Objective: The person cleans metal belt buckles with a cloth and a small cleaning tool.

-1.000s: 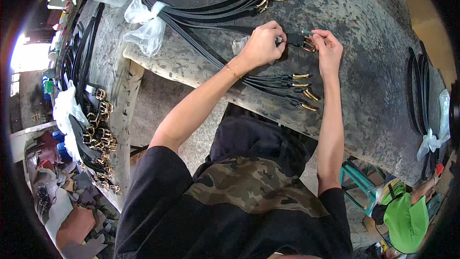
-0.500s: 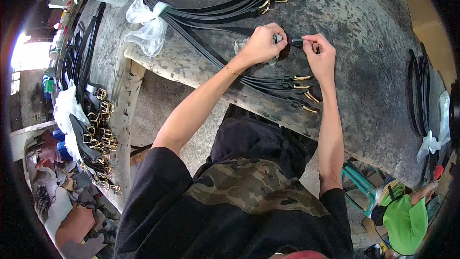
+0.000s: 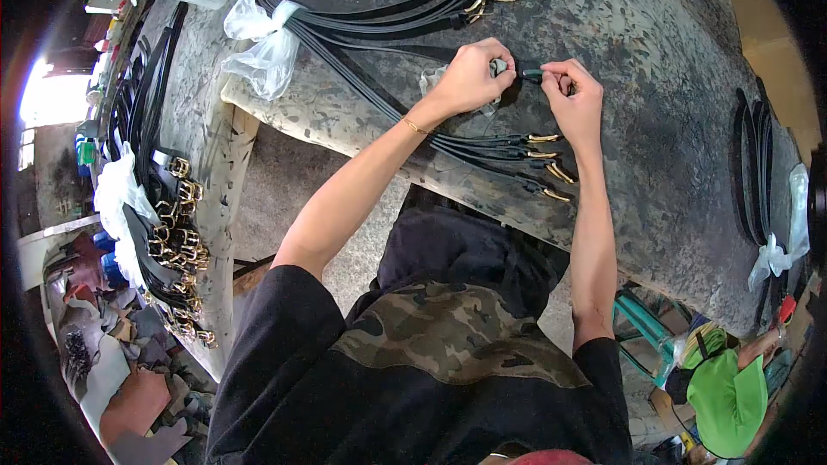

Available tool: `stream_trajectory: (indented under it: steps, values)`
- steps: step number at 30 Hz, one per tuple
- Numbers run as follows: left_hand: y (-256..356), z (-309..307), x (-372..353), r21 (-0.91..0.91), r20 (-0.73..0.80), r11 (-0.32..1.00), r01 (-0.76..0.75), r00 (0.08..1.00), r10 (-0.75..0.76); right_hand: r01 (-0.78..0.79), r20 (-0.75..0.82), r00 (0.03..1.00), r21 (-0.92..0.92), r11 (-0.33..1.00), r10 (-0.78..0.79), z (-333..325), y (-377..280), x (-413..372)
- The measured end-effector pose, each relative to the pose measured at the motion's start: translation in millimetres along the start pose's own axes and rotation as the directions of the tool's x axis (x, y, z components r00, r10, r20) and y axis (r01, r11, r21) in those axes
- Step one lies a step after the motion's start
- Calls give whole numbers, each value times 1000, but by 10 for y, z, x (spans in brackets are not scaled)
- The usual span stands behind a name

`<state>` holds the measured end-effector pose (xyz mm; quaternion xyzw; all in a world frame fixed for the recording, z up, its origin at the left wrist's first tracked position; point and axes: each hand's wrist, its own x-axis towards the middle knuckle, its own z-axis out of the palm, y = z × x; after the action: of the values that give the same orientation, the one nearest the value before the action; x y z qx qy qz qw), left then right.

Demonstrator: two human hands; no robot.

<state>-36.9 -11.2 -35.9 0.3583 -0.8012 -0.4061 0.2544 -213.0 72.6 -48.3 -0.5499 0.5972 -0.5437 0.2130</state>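
Black belts (image 3: 379, 30) with gold-coloured buckles at their ends fan out over the worktable (image 3: 672, 164). My left hand (image 3: 479, 79) is closed around the end of one belt, and a small greyish piece shows between its thumb and fingers. Facing it a short way to the right, my right hand (image 3: 575, 96) pinches a small dark piece (image 3: 531, 76) pointing toward the left hand; what it is I cannot tell. Clear plastic (image 3: 431, 79) lies partly hidden under my left hand. Below my hands are more buckle ends (image 3: 547, 155) of the same bundle.
A plastic tie (image 3: 274, 30) gathers the belts at upper left. Another buckled bundle (image 3: 177, 241) hangs along the left bench, above leather scraps (image 3: 133, 405). More tied straps (image 3: 754, 172) lie on the right edge. A person in green (image 3: 728, 400) is at lower right.
Both hands stay in nearly the same place. The small dark piece at my right fingertips has tilted slightly.
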Motion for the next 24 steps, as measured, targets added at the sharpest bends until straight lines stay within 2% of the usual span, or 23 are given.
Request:
stream_trajectory:
  steps: [2, 3, 4, 5, 6, 8, 9, 10, 12, 13, 14, 15, 16, 17, 18, 19, 20, 21, 22, 24]
  values:
    - [-43, 10, 13, 16, -71, 984, -179, 981, 180, 18, -4, 1000, -4, 1000, -18, 4, 23, 22]
    - [-31, 1, 16, 18, -72, 983, -181, 981, 182, -50, -10, 999, 61, 997, 51, 1, 42, 24]
    - [-19, -2, 9, -25, -63, 998, -61, 996, 59, -118, -11, 993, 126, 985, 120, -5, 73, 13]
    - [-1, -9, 2, -67, -47, 996, 61, 997, -65, -178, -7, 982, 300, 937, 189, 13, 112, 21]
    - [-11, -12, -8, -68, -48, 996, 61, 997, -64, -178, -7, 982, 299, 937, 189, -7, 137, 23]
    - [-35, -41, -27, -397, -67, 917, 31, 996, -63, -193, -43, 975, 331, 924, 219, -58, 132, 47]
    - [-14, -71, -49, -483, 0, 871, 88, 995, -100, -196, -44, 974, 346, 917, 224, -71, 145, 52]
    - [-63, -66, -31, -479, -4, 874, 79, 996, -93, -187, -48, 975, 348, 919, 216, -78, 187, 59]
    - [-92, -80, 1, -688, -2, 720, 96, 991, -134, -197, -51, 972, 348, 917, 228, -79, 248, 76]
    - [-115, -97, -9, -695, 72, 680, 233, 964, -256, -186, -57, 974, 350, 918, 220, -83, 275, 87]
    - [-38, -168, -22, -692, 72, 685, 227, 966, -248, -204, -61, 969, 351, 914, 240, -88, 266, 89]
    - [29, -238, -43, -701, 150, 628, 337, 931, -332, -225, -66, 962, 352, 909, 264, -92, 263, 82]
    - [108, -282, -57, -700, 231, 560, 443, 882, -410, -221, -73, 962, 352, 909, 262, -91, 263, 78]
    - [207, -304, -59, -688, 147, 621, 376, 910, -388, -238, -71, 955, 400, 885, 289, -88, 261, 82]
    - [181, -370, -34, -573, 86, 768, 286, 953, -290, -251, -67, 948, 447, 859, 312, -90, 262, 97]
    - [218, -453, -21, -334, -26, 922, 198, 975, -219, -243, -72, 949, 448, 860, 306, -92, 270, 106]
    - [330, -544, 2, -58, -117, 992, 110, 986, -116, -242, -75, 944, 502, 831, 320, -88, 277, 110]
    - [357, -552, 78, -38, -237, 997, 68, 969, -75, -243, -72, 939, 553, 797, 336, -79, 278, 109]
    - [407, -524, 140, 57, -353, 998, 0, 935, 20, -238, -68, 942, 557, 796, 330, -73, 275, 113]
    - [490, -426, 290, 33, -340, 998, -55, 938, 63, -249, -73, 934, 568, 785, 349, -78, 268, 122]
